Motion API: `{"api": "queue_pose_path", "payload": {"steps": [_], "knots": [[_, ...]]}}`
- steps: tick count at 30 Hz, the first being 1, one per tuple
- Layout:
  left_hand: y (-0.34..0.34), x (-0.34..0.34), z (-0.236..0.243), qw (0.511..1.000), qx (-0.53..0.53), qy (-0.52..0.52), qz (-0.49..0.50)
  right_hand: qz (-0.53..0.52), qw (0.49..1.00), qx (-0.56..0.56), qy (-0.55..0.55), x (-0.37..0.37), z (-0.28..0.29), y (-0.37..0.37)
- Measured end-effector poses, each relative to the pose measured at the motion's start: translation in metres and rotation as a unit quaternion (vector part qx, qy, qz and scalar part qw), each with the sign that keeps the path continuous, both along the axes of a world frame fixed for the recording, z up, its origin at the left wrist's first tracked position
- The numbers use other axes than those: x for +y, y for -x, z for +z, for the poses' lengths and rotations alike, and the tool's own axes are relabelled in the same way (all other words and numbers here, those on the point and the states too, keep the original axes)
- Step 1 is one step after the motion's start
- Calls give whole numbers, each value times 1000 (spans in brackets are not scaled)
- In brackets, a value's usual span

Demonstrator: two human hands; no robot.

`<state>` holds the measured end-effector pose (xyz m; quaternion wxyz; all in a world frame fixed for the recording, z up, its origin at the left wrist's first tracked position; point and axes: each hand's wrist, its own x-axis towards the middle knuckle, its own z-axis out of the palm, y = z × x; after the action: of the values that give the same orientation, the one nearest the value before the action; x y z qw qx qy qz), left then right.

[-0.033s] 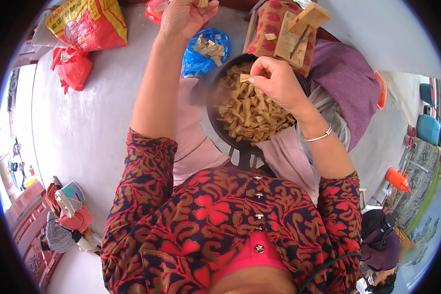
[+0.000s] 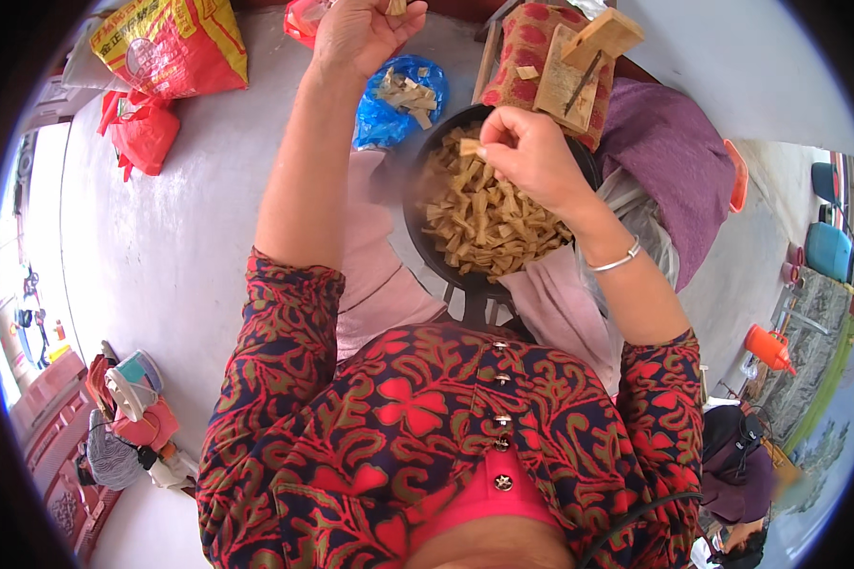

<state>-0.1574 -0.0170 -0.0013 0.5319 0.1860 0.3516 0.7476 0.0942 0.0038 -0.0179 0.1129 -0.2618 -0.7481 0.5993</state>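
Note:
My right hand (image 2: 536,161) is closed in a pinch on a small tan strip piece (image 2: 470,147), held above a dark round basin (image 2: 412,213). The basin is heaped with many similar tan, bow-tie-shaped pieces (image 2: 493,223). At the top edge my left hand (image 2: 365,38) has a small tan piece (image 2: 397,7) between its fingers, partly cut off by the picture's edge. Below that hand lies an open blue plastic bag (image 2: 368,123) with flat pale pieces in it. Beyond the basin, a wooden board (image 2: 550,95) carries a raised wooden block (image 2: 605,38) and a thin dark bar.
Under the board is a red-patterned cushion (image 2: 512,47), with a loose tan piece on it. Purple cloth (image 2: 669,161) lies right of the basin. At far left stand a red and yellow sack (image 2: 171,47) and a red plastic bag (image 2: 142,137). An orange container (image 2: 769,346) is at right.

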Motion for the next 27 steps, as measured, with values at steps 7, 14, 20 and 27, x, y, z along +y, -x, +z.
{"api": "queue_pose_path", "payload": {"steps": [7, 14, 20, 27], "knots": [[2, -5, -9, 990, 132, 38, 33, -37, 985, 57, -161, 16, -12, 76], [-28, -8, -9, 984, 158, 85, 9, -100, 973, 80, 190, -12, 23, 25], [-128, -82, 35, 816, 576, -30, 37, -198, 938, 93, 270, -38, 64, -51], [-187, -154, 28, 780, 625, -32, -26, -73, 977, -1, 201, -74, 46, -114]]}}
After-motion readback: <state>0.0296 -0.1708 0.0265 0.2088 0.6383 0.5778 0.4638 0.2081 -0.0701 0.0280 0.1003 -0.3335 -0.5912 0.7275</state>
